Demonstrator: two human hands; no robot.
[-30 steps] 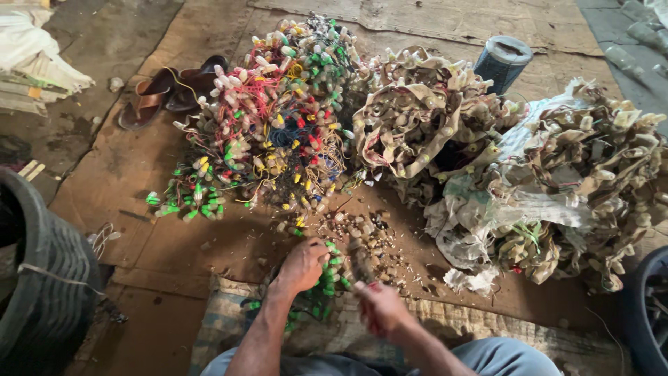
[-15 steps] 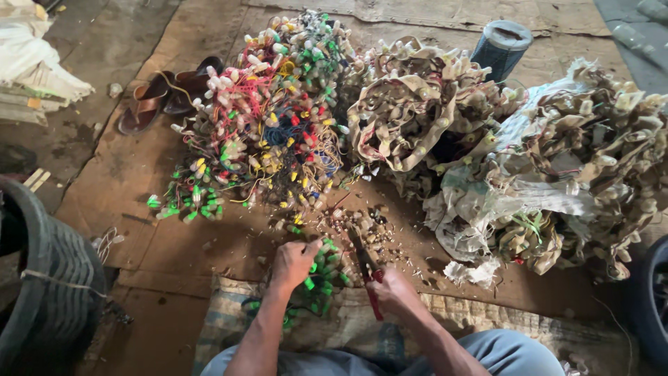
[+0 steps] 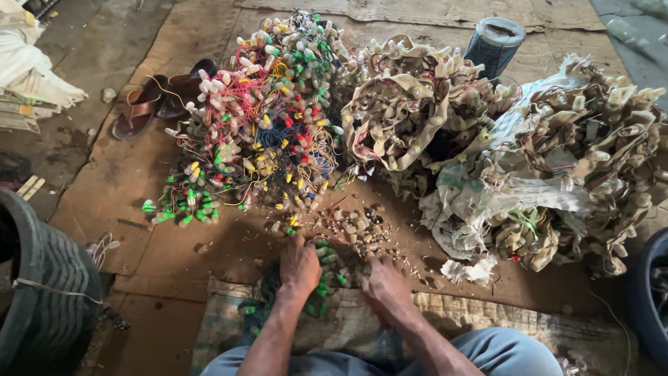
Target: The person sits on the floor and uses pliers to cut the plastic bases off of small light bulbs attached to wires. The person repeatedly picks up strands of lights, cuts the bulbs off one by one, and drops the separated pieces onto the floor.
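The left hand (image 3: 300, 268) lies palm down on a small bundle of green-capped wires (image 3: 321, 278) at the near centre of the floor, its fingers curled over the bundle and gripping it. The right hand (image 3: 385, 285) is just beside it on the right, knuckles up, fingers bent into the same bundle; whether they close on a strand or on a tool I cannot tell. The bundle rests partly on a woven mat (image 3: 487, 317) that runs across the near edge, in front of the person's knees.

Just beyond the hands, a scatter of small pale cut pieces (image 3: 355, 226) lies on the brown cardboard sheet (image 3: 174, 244). Farther back at the left centre is a big heap of many-coloured wires and caps (image 3: 264, 132). To its right a pile of dull beige sockets and cord (image 3: 410, 115) spills over the floor, and at the far right a torn grey-white sack (image 3: 529, 195) lies open under more beige sockets.

A dark ribbed cylinder with a pale top (image 3: 495, 43) stands upright at the far centre right. A black rubber tub (image 3: 42, 292) fills the near left corner; its contents are hidden. A pair of brown sandals (image 3: 156, 101) sits at the far left, and white sacks (image 3: 31, 69) are folded beyond them at the edge.
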